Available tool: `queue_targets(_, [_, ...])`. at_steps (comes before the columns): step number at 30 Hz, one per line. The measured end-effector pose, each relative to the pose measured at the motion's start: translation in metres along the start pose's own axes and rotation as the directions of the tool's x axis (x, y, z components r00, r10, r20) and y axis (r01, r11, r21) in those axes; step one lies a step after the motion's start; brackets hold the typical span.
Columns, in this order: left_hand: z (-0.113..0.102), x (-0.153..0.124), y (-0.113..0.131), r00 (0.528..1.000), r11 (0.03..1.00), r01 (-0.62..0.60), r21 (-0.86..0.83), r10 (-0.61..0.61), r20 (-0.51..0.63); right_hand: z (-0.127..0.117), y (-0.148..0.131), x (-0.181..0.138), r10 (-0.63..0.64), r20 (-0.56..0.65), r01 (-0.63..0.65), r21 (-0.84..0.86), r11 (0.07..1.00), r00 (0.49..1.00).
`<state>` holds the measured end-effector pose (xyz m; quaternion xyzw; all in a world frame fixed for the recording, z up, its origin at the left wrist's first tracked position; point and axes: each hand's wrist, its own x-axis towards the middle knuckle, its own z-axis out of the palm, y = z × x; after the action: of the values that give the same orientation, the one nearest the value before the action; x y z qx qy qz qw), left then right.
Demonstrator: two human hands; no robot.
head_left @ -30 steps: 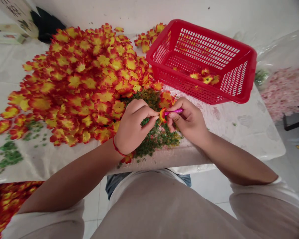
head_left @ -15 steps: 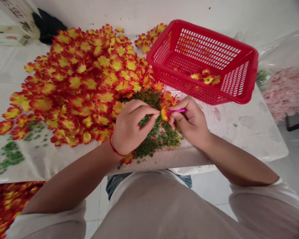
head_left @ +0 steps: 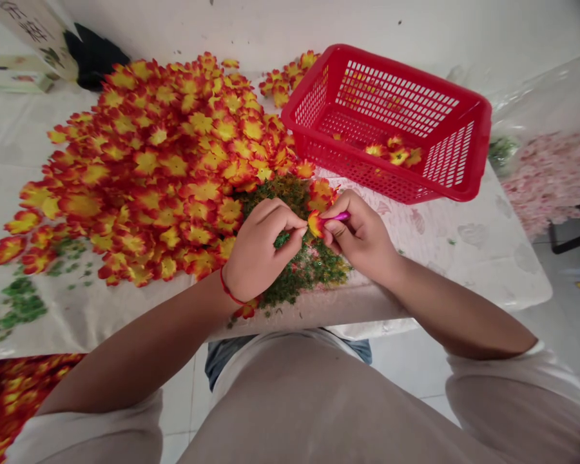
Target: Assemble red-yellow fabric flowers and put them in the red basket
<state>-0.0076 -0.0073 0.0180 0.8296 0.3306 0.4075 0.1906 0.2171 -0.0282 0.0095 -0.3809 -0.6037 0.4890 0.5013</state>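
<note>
Flower (head_left: 315, 223) between hands (head_left: 365, 241) — purple stick (head_left: 342, 216) (right-held).

1. Table (head_left: 478, 267) with a pale, faintly patterned covering and a rounded near right corner.
2. White wall (head_left: 280, 26) with a few dark specks, beyond the table's far edge.
3. Black object (head_left: 93, 57), unclear what, at the table's far left.
4. Pale upright panel (head_left: 53, 38) with dark written characters, just left of the black object at the table's far left.
5. Small pale box (head_left: 22, 81) on the table's far left.
6. Pink blossoms (head_left: 555, 171) and clear plastic sheeting (head_left: 544, 96), right of the table.
7. Dark bar (head_left: 573, 240), right of the table, below the blossoms.
8. Pale tiled floor (head_left: 536, 341) around the table.
</note>
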Motion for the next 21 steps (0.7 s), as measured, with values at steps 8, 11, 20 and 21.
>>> queue_targets(8, [-0.002, 0.003, 0.001, 1.0, 1.0, 0.025, -0.012, -0.025, -0.007, -0.008, -0.005, 0.004, -0.03, 0.082, 0.024, 0.074, 0.997, 0.996])
queue_targets(11, [-0.005, 0.002, 0.005, 1.0, 1.0, 0.019, 0.01, -0.019, -0.001, -0.014, -0.013, 0.004, -0.111, 0.069, 0.106, 0.074, 0.992, 0.991])
queue_targets(20, [-0.003, 0.0, -0.006, 0.98, 0.994, 0.106, 0.039, -0.098, -0.175, -0.057, -0.028, 0.027, -0.609, -0.56, 0.362, -0.495, 0.79, 0.562])
queue_targets(21, [-0.002, 0.001, -0.008, 0.983, 0.992, 0.107, 0.065, -0.095, -0.158, -0.064, -0.027, 0.03, -0.614, -0.546, 0.341, -0.523, 0.782, 0.571])
